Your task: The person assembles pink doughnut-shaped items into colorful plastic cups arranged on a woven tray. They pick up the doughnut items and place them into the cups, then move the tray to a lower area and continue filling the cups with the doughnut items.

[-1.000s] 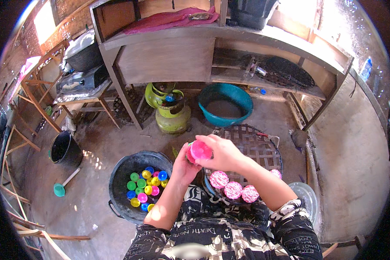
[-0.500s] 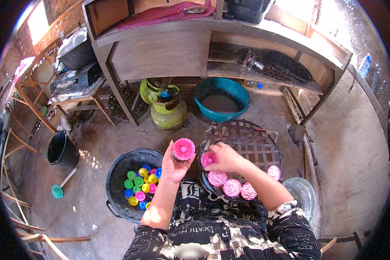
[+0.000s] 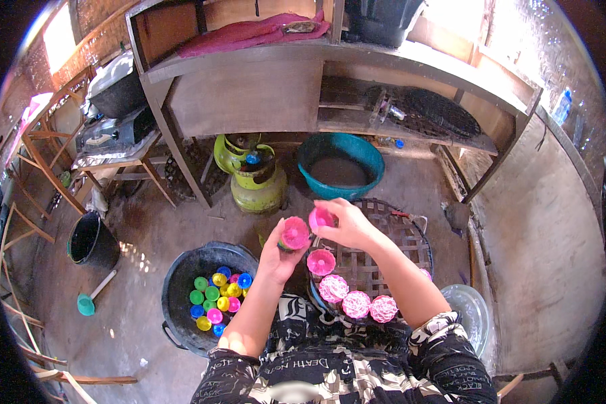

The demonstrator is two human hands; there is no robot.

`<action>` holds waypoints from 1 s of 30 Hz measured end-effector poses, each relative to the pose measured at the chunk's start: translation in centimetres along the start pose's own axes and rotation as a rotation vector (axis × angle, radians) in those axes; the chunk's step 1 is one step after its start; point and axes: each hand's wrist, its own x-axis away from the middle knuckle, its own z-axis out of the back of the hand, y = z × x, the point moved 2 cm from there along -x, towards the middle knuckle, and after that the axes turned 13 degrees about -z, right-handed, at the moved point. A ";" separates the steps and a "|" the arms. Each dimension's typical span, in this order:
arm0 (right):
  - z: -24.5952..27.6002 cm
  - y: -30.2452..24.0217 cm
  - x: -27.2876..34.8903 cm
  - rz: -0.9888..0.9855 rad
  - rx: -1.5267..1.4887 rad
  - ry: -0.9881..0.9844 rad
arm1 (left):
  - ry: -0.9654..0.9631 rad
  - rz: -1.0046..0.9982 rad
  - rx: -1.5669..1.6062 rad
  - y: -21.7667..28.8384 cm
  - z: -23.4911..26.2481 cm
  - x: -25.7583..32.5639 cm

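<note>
In my left hand is a stack of small fluted plastic cups, pink on top with a bit of green showing beneath. My right hand, just to its right, has its fingers closed on a single pink cup, apart from the stack. Below that hand, another pink fluted cup rests on the round woven bamboo tray. Along the tray's near side sit several cups with pink-and-white stringy filling; my right forearm partly covers one more.
A black tub at my left holds several coloured cups. Farther off stand a green gas cylinder and a teal basin, under a wooden shelf. A dark bucket, a teal dipper and a clear bowl lie around.
My right hand has let go of one pink cup, which stays on the tray, and moved up and left. It now grips another pink cup beside the stack.
</note>
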 end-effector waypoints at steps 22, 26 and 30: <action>-1.4 -3.8 0.9 0.232 0.010 -0.076 | -0.237 -0.031 -0.104 -0.5 -4.0 1.2; 0.0 -2.2 -0.4 0.086 -0.025 -0.057 | -0.286 0.094 -0.074 0.0 -5.6 1.6; 2.1 0.8 -2.6 -0.076 -0.084 -0.069 | -0.263 0.027 -0.350 -0.4 -5.2 -0.1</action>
